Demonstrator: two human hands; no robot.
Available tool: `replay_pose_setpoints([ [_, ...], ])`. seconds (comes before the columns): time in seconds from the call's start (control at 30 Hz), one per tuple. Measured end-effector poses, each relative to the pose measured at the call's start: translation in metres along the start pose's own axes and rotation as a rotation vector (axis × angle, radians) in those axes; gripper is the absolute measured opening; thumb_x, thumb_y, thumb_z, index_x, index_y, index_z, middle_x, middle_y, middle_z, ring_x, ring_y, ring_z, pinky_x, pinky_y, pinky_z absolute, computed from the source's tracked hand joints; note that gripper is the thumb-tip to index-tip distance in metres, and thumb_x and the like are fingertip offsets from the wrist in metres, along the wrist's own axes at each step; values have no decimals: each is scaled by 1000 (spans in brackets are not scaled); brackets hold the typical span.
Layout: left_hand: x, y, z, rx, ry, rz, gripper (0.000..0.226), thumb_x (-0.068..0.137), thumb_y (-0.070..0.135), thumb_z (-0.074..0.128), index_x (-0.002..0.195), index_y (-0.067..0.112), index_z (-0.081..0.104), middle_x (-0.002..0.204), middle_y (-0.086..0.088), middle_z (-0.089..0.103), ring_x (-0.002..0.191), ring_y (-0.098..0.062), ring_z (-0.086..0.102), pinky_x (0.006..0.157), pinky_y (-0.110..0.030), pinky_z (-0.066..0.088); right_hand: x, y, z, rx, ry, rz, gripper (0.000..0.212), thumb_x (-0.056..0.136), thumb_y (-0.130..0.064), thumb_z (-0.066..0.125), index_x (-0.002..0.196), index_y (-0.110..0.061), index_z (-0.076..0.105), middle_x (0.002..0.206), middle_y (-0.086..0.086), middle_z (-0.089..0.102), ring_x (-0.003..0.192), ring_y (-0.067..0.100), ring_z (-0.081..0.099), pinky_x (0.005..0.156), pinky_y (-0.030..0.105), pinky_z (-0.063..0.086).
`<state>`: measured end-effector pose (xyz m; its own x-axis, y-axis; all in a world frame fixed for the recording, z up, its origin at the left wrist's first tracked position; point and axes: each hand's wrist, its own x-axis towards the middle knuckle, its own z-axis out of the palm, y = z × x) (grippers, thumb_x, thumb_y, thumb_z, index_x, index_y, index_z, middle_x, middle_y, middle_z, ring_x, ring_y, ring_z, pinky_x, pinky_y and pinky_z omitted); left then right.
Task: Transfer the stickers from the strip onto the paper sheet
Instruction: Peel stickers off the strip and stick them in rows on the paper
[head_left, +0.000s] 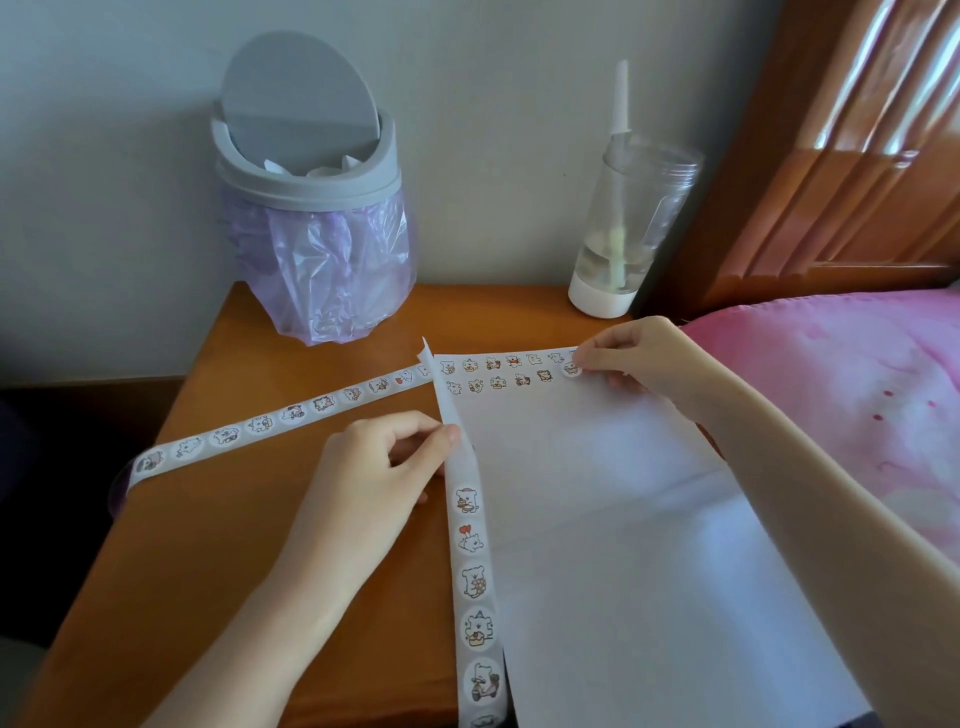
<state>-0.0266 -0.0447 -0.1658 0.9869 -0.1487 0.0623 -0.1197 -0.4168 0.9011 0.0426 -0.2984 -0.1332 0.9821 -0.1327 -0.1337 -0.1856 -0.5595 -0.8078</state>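
Note:
A white paper sheet lies on the wooden table, with two short rows of small animal stickers along its far edge. A long sticker strip runs down the sheet's left edge, folds near the far corner and trails off to the left. My left hand pinches the strip beside the sheet. My right hand holds a round sticker between thumb and finger at the sheet's far right corner, at the end of the second row.
A grey lidded bin with a purple bag stands at the back left of the table. A clear bottle with a white base stands at the back right. A pink bed cover and wooden headboard lie to the right.

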Motion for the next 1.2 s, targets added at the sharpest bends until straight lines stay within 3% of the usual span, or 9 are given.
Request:
replay_pose_setpoints([
  [0.13,0,-1,0,8,2,-4,19,90,33,57,80,30,72,74,15,73,67,-9,68,66,-34,58,2,1,4,32,20,-13,5,83,-13,72,81,-9,73,58,-3,62,36,-1,44,39,8,32],
  [0.6,0,-2,0,4,-6,-2,21,89,36,55,81,29,73,76,14,74,70,-8,69,67,-36,58,5,9,13,5,96,-48,9,80,-16,74,71,-16,72,69,5,66,36,1,38,40,9,32],
  [1.03,0,-3,0,4,4,9,21,88,36,55,80,28,73,74,14,73,69,-8,69,66,-33,59,8,14,15,-34,97,-103,7,80,-12,73,73,-14,72,64,-3,66,40,-5,46,44,8,33],
  [1.2,1,-3,1,10,10,18,20,88,35,56,80,27,73,73,16,72,69,-3,68,60,-22,56,8,16,18,-87,130,-146,3,80,-12,74,78,-10,71,61,-7,61,42,-6,47,43,6,32],
])
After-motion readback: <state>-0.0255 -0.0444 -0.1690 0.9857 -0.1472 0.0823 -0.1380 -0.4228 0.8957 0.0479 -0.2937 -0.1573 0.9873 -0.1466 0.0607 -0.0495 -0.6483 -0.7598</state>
